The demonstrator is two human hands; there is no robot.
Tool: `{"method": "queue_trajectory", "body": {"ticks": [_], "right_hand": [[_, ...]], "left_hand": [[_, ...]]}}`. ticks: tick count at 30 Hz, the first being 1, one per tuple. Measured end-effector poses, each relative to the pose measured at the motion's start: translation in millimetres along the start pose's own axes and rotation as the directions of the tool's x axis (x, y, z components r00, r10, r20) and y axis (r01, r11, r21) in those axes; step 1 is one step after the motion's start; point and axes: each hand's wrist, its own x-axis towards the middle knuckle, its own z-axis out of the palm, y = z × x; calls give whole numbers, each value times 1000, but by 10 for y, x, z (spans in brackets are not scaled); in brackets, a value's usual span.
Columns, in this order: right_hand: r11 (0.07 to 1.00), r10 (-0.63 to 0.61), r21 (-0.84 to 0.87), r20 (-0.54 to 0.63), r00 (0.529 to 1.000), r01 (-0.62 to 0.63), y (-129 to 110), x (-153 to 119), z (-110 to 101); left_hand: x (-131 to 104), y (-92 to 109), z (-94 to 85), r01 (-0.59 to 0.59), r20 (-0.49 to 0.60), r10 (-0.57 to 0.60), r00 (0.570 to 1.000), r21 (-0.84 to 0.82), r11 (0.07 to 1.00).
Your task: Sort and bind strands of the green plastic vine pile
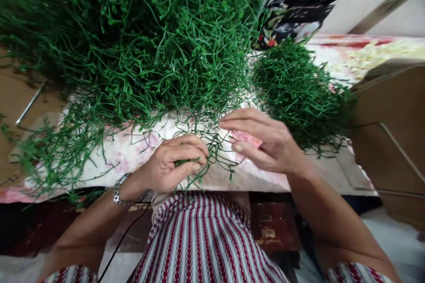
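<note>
My left hand (179, 159), with a metal watch on its wrist, is closed round a few thin green plastic stems (186, 160); their ends poke out between thumb and fingers. To its right, my right hand (262, 139) hovers with thumb and fingers apart, and nothing shows between them. Loose stems (215, 154) with small branching tips lie on the cloth between both hands. Just beyond rises a large tangled heap of green stems (159, 44). Beside the right hand sits a smaller bundle of stems (302, 93).
A floral cloth (126, 159) covers the table. More stems (66, 154) are scattered at the left, near a metal rod (31, 102) on cardboard. A cardboard box (395, 137) stands at the right. Behind are a floral bag (295, 17) and pale yellow pieces (381, 57).
</note>
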Motion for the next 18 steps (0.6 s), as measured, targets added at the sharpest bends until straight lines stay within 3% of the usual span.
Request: {"method": "queue_trajectory", "body": {"ticks": [4, 7, 12, 15, 18], "right_hand": [[997, 7, 73, 160, 987, -19, -46, 63, 291], [998, 28, 57, 123, 992, -36, -3, 35, 357], [993, -18, -121, -64, 998, 10, -61, -12, 362], [973, -40, -230, -64, 997, 25, -102, -21, 374], [937, -64, -345, -46, 997, 45, -139, -9, 432]], "left_hand": [[-39, -25, -12, -115, -16, 114, 993, -86, 990], [-103, -38, -10, -127, -48, 125, 991, -36, 991], [-208, -21, -27, 67, -197, -60, 979, 26, 997], [-174, 65, -103, 211, -91, -201, 975, 121, 970], [-65, 157, -101, 268, -24, -273, 962, 282, 921]]}}
